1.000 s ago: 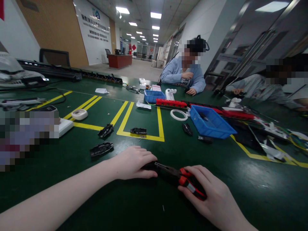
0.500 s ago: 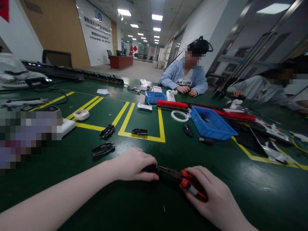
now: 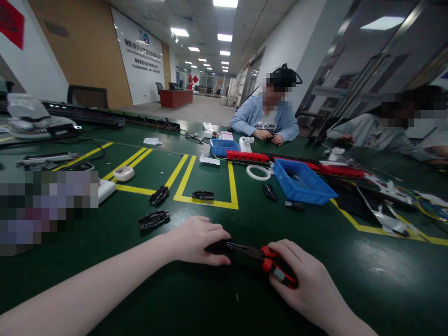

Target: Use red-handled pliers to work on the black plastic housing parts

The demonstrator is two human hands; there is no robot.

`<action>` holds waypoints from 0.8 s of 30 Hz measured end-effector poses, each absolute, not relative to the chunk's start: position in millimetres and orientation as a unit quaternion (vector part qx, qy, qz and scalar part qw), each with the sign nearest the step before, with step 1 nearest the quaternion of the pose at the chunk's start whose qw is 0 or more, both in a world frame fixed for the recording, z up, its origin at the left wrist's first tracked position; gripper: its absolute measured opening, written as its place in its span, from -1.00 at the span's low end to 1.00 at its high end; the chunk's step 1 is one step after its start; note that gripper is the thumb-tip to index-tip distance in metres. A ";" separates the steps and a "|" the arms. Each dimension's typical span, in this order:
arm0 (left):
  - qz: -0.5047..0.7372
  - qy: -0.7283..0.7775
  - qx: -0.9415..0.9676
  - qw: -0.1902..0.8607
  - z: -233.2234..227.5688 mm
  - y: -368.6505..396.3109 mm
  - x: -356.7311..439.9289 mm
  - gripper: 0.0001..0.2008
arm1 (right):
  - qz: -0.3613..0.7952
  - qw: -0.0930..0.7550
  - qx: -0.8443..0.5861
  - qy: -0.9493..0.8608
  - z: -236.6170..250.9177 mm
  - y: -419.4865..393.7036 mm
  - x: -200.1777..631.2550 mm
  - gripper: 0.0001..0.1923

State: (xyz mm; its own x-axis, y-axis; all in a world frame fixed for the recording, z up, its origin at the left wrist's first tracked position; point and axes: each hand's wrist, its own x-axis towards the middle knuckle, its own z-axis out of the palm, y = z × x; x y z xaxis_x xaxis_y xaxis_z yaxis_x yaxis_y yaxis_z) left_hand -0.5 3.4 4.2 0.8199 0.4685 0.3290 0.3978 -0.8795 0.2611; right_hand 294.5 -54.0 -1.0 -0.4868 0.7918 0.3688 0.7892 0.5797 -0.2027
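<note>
In my right hand [image 3: 304, 275] is a pair of long-nose pliers [image 3: 268, 262] with red and black handles, fingers wrapped round them. The jaws point left and their tips meet a small black plastic part [image 3: 219, 246]. My left hand [image 3: 201, 240] is closed on that part, pinching it between thumb and fingers and covering most of it. Similar black plastic parts lie beyond my left hand: one at the left [image 3: 154, 219], one behind it [image 3: 159, 195] and one inside the yellow tape outline [image 3: 203, 195]. A thin pale sliver [image 3: 237, 297] lies on the green table near me.
A blue bin [image 3: 303, 186] holds dark pieces, with a black part [image 3: 269, 192] and a white ring [image 3: 258, 172] beside it. Further back are a smaller blue bin [image 3: 224, 148] and a long red strip [image 3: 247, 157]. A person [image 3: 266, 116] sits across the table, another at the right.
The view has shifted slightly. Both hands keep their hold, with the pliers' tips still at the black plastic part. The pliers' handles look a little closer together.
</note>
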 end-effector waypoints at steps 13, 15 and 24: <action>0.189 0.201 0.960 0.052 1.2 8.8 3.2 -0.64 | -0.032 0.174 -0.472 -0.864 -3.1 -48.4 298.1 -0.60; 0.182 0.196 0.962 0.051 2.7 9.6 2.8 -0.63 | -0.050 0.182 -0.477 -0.859 -3.5 -45.4 299.2 -0.59; 0.150 0.269 0.945 0.112 13.0 6.3 -2.5 -0.63 | -0.071 0.187 -0.452 -0.869 2.6 -36.5 310.2 -0.57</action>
